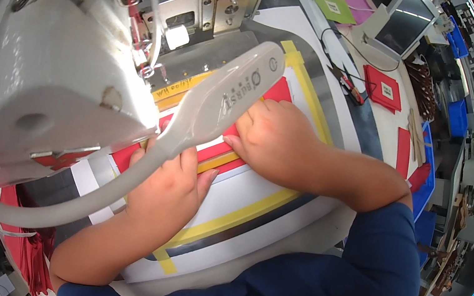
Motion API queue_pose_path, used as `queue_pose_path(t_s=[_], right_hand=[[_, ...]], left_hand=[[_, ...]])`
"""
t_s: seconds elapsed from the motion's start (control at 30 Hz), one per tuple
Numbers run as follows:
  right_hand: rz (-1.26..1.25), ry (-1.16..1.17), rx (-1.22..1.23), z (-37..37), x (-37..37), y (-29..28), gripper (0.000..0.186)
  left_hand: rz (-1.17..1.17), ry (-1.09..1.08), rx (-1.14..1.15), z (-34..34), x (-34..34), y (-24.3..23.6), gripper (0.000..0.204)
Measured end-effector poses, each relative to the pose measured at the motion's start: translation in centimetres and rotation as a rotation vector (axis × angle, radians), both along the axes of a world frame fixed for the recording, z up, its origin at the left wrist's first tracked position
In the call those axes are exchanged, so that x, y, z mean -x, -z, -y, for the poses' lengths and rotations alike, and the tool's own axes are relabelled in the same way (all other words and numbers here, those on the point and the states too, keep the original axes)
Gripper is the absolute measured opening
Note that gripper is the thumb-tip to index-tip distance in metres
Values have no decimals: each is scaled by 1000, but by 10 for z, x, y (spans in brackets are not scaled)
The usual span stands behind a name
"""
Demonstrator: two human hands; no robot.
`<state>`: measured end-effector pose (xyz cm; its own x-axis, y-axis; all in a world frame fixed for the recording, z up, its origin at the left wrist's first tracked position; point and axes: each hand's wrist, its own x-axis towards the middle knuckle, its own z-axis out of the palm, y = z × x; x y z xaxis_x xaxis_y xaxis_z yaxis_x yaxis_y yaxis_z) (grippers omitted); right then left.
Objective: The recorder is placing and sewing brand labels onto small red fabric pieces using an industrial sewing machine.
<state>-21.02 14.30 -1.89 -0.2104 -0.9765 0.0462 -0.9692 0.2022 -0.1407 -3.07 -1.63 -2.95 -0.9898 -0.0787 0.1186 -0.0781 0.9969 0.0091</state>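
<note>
My left hand (170, 187) rests with fingers apart on red material (211, 151) beside the white machine head (60, 72), fingertips partly hidden by the grey lamp (236, 78). My right hand (270, 138) is closed, fingers curled onto the same red material, thumb toward my left hand. A narrow yellow strip (218, 162) runs along the red material between them. Underneath lies a white sheet (239, 208) edged with yellow tape (313, 111). A yellow bar (180, 90) with handwriting sits below the metal needle assembly (148, 71).
At right are a tool with red handles (355, 91), a stack of red pieces (381, 86), a screen (405, 22), wooden strips (417, 132) and a blue tray (427, 181). Green and pink pieces (352, 0) lie at the back. Red fabric (22, 250) hangs lower left.
</note>
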Motion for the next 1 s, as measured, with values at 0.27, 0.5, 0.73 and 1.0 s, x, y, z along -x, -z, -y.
queue_pose_path(t_s=[0.27, 0.5, 0.73, 1.0], right_hand=[[37, 20, -16, 2, 2, -2, 54], [-77, -2, 56, 0, 4, 0, 41], [-100, 11, 103, 2, 4, 0, 47], [-70, -1, 96, 1, 5, 1, 51]], left_hand=[[-68, 5, 3, 3, 0, 8, 77], [-118, -5, 21, 1, 3, 13, 71], [-68, -1, 55, 3, 4, 11, 71], [-51, 12, 77, 6, 2, 11, 71]])
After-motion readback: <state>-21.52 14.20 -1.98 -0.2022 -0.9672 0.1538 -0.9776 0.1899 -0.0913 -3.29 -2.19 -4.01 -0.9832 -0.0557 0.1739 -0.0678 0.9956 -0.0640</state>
